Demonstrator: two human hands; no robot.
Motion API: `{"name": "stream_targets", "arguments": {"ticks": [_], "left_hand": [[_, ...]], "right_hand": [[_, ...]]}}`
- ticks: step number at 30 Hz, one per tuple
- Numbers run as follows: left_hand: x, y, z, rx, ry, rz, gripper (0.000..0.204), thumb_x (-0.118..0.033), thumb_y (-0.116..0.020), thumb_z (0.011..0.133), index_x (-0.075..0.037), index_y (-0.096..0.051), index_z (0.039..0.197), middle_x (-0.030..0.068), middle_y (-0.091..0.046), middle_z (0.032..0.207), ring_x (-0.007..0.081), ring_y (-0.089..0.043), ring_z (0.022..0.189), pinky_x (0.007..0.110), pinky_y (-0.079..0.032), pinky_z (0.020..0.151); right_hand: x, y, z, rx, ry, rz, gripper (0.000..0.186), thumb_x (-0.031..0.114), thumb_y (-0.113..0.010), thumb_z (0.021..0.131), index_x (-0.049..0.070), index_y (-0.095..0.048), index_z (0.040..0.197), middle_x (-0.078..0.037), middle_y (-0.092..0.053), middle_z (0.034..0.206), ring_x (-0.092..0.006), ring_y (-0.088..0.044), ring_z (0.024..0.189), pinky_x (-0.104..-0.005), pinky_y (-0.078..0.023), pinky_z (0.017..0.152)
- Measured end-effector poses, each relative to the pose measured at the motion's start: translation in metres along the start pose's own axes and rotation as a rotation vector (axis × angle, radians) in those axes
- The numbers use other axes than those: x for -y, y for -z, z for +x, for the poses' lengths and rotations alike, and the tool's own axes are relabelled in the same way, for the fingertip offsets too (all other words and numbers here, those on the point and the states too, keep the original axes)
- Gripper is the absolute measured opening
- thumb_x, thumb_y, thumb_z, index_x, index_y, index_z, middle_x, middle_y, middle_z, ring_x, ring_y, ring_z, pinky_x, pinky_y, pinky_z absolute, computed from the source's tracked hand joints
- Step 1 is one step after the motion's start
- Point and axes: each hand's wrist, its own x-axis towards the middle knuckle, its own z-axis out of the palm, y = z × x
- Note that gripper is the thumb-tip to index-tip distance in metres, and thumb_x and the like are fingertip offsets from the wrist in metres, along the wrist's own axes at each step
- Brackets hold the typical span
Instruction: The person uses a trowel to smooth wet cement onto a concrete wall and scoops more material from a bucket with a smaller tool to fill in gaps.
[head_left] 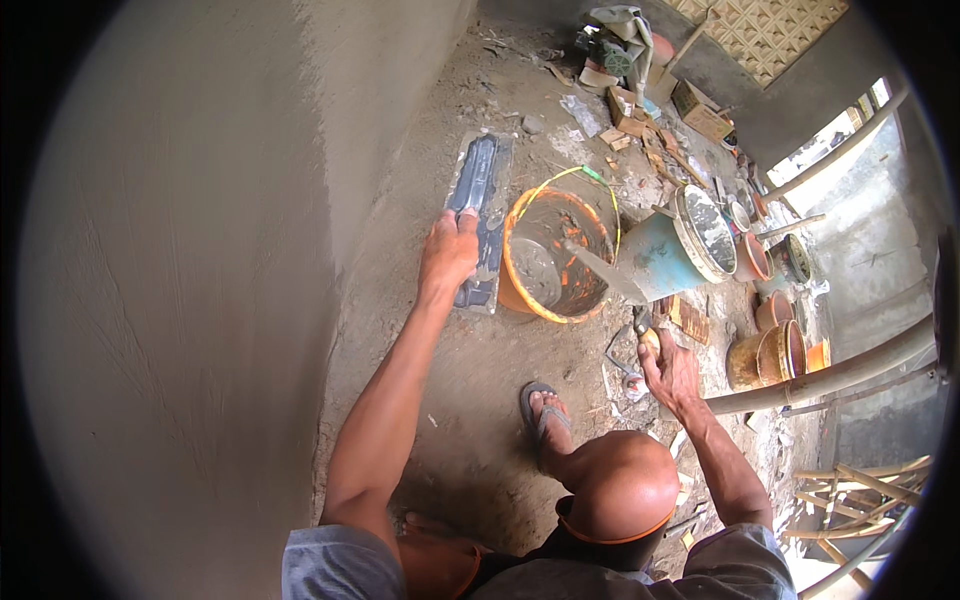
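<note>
My left hand (445, 255) is closed on the grey handle of a long plastering float (487, 250), held left of an orange bucket (527, 305). My right hand (668, 370) grips a trowel (600, 268) by its handle, the blade reaching up and leftward over the bucket's opening. Grey mortar shows inside the bucket, which has a yellow wire handle. A light-blue bucket (652, 260), tilted and crusted, lies just to the right. My sandalled foot (548, 410) is below on the dusty floor.
A grey plastered wall (180, 250) fills the left. Crusted buckets (750, 355) cluster at the right, with bamboo poles (860, 355) crossing there and more stacked (850, 500) at lower right. Cardboard boxes (700, 110), scraps and bagged items litter the floor (460, 365) toward the back.
</note>
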Motion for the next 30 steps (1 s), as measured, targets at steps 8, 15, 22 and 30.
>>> {"name": "stream_targets", "arguments": {"ticks": [8, 15, 22, 30], "left_hand": [[0.027, -0.006, 0.008, -0.029, -0.061, 0.261, 0.058, -0.038, -0.046, 0.102, 0.009, -0.052, 0.134, 0.0267, -0.061, 0.113, 0.0374, -0.057, 0.103, 0.044, -0.046, 0.088], [0.027, 0.004, -0.006, -0.036, -0.128, 0.544, 0.061, -0.041, -0.045, 0.102, 0.008, -0.052, 0.137, 0.0289, -0.066, 0.116, 0.0403, -0.065, 0.110, 0.047, -0.050, 0.093], [0.010, 0.002, -0.030, 0.027, -0.052, 0.625, 0.061, -0.042, -0.044, 0.101, 0.009, -0.055, 0.132, 0.0328, -0.062, 0.125, 0.0451, -0.058, 0.121, 0.047, -0.041, 0.104], [-0.007, 0.012, -0.038, 0.157, 0.051, 0.708, 0.060, -0.044, -0.047, 0.100, 0.009, -0.057, 0.129, 0.0325, -0.064, 0.117, 0.0455, -0.060, 0.114, 0.046, -0.044, 0.100]], "right_hand": [[0.021, -0.052, -0.006, -0.059, 0.350, -0.041, 0.043, 0.045, -0.070, 0.090, 0.013, -0.061, 0.118, -0.013, -0.070, 0.087, -0.0326, -0.071, 0.069, -0.0435, -0.055, 0.055], [0.019, -0.078, 0.020, -0.082, 0.450, -0.023, 0.042, 0.044, -0.070, 0.090, 0.014, -0.061, 0.118, -0.009, -0.065, 0.082, -0.0312, -0.068, 0.065, -0.0430, -0.053, 0.054], [-0.001, -0.095, 0.060, -0.099, 0.360, -0.029, 0.047, 0.043, -0.072, 0.088, 0.014, -0.061, 0.123, -0.011, -0.065, 0.084, -0.0323, -0.070, 0.069, -0.0430, -0.055, 0.055], [-0.010, -0.108, 0.090, -0.154, 0.359, 0.032, 0.049, 0.044, -0.072, 0.089, 0.013, -0.061, 0.125, -0.015, -0.071, 0.093, -0.0333, -0.071, 0.071, -0.0445, -0.056, 0.057]]}}
